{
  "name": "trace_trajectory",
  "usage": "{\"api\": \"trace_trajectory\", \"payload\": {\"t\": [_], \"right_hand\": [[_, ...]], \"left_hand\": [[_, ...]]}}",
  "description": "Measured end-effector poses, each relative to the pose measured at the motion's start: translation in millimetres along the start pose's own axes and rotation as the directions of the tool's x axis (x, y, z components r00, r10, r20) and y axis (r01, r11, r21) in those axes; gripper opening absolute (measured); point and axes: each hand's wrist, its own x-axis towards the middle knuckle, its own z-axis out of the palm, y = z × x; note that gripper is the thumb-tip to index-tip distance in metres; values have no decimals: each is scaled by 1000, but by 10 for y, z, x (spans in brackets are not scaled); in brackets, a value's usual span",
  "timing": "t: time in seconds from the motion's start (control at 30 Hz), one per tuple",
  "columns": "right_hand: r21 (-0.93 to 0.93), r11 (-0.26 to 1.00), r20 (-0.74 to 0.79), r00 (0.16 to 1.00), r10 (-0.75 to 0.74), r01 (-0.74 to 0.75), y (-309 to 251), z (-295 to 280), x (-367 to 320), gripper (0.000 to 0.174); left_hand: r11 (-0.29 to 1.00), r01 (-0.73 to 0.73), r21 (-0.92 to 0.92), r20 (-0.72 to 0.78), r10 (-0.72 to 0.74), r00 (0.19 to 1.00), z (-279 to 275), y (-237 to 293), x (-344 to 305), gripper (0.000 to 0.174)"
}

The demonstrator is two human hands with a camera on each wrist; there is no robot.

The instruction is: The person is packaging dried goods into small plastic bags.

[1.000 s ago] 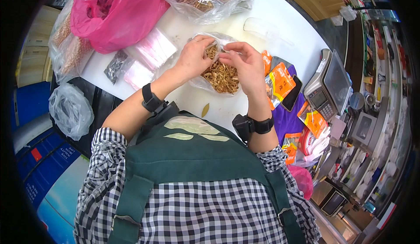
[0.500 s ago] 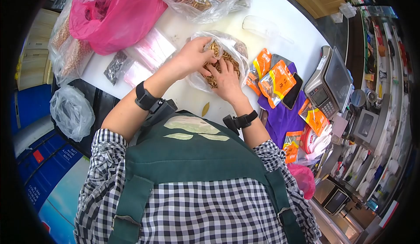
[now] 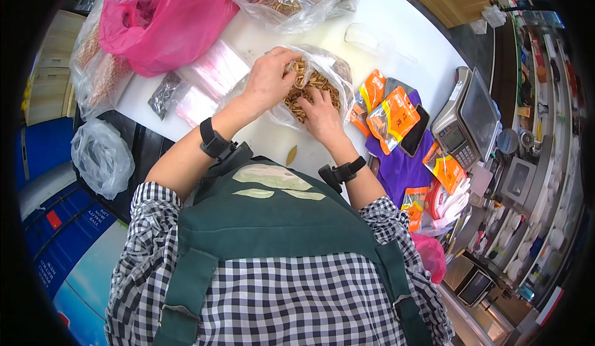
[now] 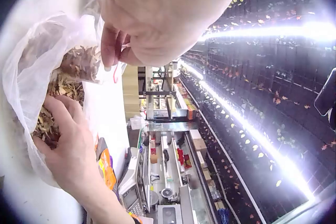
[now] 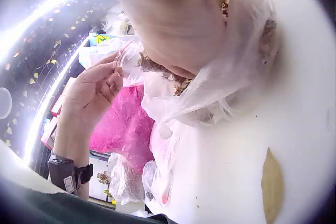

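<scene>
My left hand point(image 3: 268, 80) pinches the rim of a small clear zip bag point(image 4: 81, 65), whose red edge line shows beside the fingertips in both wrist views. Brown dried pieces lie inside this small bag, which is held over the mouth of a larger clear plastic bag point(image 4: 23, 85). My right hand point(image 3: 323, 118) is down in the larger bag, fingers bent into the dried strips point(image 3: 326, 78) there. From the left wrist, the right hand point(image 4: 71, 153) shows thumb and fingers apart around some pieces, fingertips partly buried.
Pink bag point(image 3: 167, 26) and another bag of dried pieces point(image 3: 291, 2) stand at the back. Flat clear bags point(image 3: 217, 67) lie left. Orange packets point(image 3: 393, 119), a phone point(image 3: 414, 132) and a scale point(image 3: 462, 119) are right. A leaf point(image 3: 291, 155) lies in front.
From above the larger bag, my right hand has gone down into the dried pieces, then drawn slightly toward me. The left hand has shifted a little and keeps its pinch on the small bag.
</scene>
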Motion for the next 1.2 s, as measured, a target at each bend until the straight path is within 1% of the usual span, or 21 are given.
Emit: {"api": "trace_trajectory", "payload": {"t": [0.1, 0.13, 0.17, 0.2, 0.23, 0.37, 0.4, 0.43, 0.47, 0.53, 0.7, 0.77, 0.8, 0.87, 0.9, 0.97, 1.0, 1.07, 1.1, 1.17, 1.2], "right_hand": [[35, 999, 2, 999, 37, -37, 47, -25, 29, 39], [34, 999, 0, 999, 32, -32, 98, -22, 42, 39], [143, 987, -41, 996, 76, -69, 160, -14, 42, 41], [253, 962, -75, 989, 124, -102, 151, -66, 55, 43], [354, 920, -57, 978, 199, -166, 152, -125, 60, 41], [400, 893, -28, 971, 238, -207, 178, -351, 98, 38], [623, 703, 132, 932, 339, -344, 175, -426, 114, 35], [767, 441, 310, 871, 382, -466, 156, -512, 136, 32], [766, 442, 310, 871, 382, -466, 132, -603, 151, 32], [885, 209, 323, 873, 366, -415, 24, -822, 183, 29], [931, 115, 291, 896, 336, -346, -156, -979, 341, 33], [958, 53, 247, 902, 354, -283, -244, -949, 425, 32], [958, 54, 247, 903, 353, -283, -232, -902, 450, 32], [922, 260, 176, 909, 377, -287, -171, -765, 484, 35], [922, 260, 178, 910, 375, -288, -175, -730, 505, 35], [849, 465, 66, 923, 379, -251, -161, -684, 514, 41], [848, 466, 67, 923, 380, -253, -186, -714, 518, 41], [772, 561, 55, 910, 410, -299, -231, -795, 528, 45], [772, 561, 55, 910, 411, -300, -267, -859, 537, 45], [692, 619, 93, 897, 433, -371, -321, -965, 549, 39], [692, 619, 93, 897, 433, -371, -309, -964, 543, 39]], "left_hand": [[1000, -18, -9, 12, 18, 1000, 10, -18, 0, 34], [998, -67, 23, 6, 67, 998, 22, -41, -5, 37], [992, -114, 55, 2, 114, 993, 26, -58, -10, 39], [992, -112, 56, -1, 113, 994, 23, -66, -14, 39], [990, -133, 48, -3, 133, 991, 26, -72, -14, 40], [987, -160, 34, 13, 159, 987, 29, -83, -4, 41], [987, -160, 32, 12, 160, 987, 34, -82, -3, 41], [982, -187, 31, 15, 186, 982, 41, -81, -4, 41], [976, -214, 29, 19, 213, 977, 47, -78, -6, 42], [978, -210, 22, 34, 209, 977, 46, -54, -15, 42], [981, -195, -11, 84, 195, 977, 46, -13, -46, 44], [961, -276, -6, 78, 276, 958, 48, -7, -47, 46], [961, -276, -5, 77, 275, 958, 46, -7, -49, 46], [979, -202, -25, 70, 203, 977, 42, -10, -52, 48], [980, -199, -24, 68, 201, 977, 33, -23, -53, 48], [992, -123, -13, 67, 123, 990, 38, -39, -47, 48], [992, -121, -15, 67, 122, 990, 38, -37, -48, 48], [992, -122, -15, 62, 122, 991, 38, -25, -42, 47], [992, -122, -16, 62, 123, 990, 43, -21, -39, 47], [992, -124, -8, 48, 124, 991, 49, -15, -31, 46], [992, -124, -8, 48, 124, 991, 47, -16, -22, 46]]}}
